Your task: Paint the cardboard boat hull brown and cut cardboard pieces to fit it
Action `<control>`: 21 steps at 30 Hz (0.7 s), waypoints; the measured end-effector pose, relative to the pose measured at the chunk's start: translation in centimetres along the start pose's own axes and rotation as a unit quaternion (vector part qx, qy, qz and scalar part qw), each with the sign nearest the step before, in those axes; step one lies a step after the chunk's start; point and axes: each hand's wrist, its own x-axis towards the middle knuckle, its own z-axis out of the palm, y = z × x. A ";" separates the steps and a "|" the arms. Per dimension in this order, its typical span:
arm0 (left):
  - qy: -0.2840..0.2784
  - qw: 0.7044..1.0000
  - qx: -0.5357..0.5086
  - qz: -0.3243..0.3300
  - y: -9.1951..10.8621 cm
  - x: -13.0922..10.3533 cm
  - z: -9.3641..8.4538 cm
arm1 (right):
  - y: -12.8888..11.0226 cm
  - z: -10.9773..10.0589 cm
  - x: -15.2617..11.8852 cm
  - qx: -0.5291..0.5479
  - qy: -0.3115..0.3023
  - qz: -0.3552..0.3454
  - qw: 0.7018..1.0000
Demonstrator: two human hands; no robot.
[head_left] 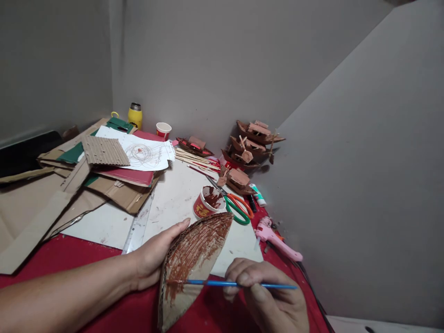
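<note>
My left hand (156,256) holds a curved, boat-shaped cardboard piece (196,259) by its left edge, the fingers hidden behind it. Brown paint covers much of its upper part; bare cardboard shows along the lower right. My right hand (267,291) pinches a thin blue paintbrush (222,283), whose tip touches the cardboard at its left side. Just beyond the piece stands a red and white paper cup (204,208) with brown paint inside. Scissors (239,210) with green and orange handles lie beside the cup.
Several brown model boats (258,132) stand at the back right. A pink glue gun (279,240) lies at the right edge. Cardboard scraps (118,192), a drawing (145,152) and a ruler (138,226) are at left. Behind are a yellow bottle (135,115) and wooden sticks (197,159).
</note>
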 end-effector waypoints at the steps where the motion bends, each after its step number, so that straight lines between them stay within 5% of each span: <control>1: -0.002 1.000 0.001 -0.003 0.0 0.0 0.0 | 0.0 0.0 0.0 0.000 -0.001 -0.002 1.000; 9: -0.035 0.999 -0.009 -0.003 -0.3 0.3 -0.3 | 0.7 -0.2 0.0 -0.047 0.042 -0.013 0.998; 16: -0.007 1.000 0.006 -0.013 0.0 0.0 0.0 | 0.4 -0.1 0.2 -0.006 0.002 -0.006 1.000; 21: -0.030 0.999 -0.005 -0.011 -0.2 0.3 -0.4 | 0.8 -0.1 0.0 -0.029 0.044 -0.007 0.999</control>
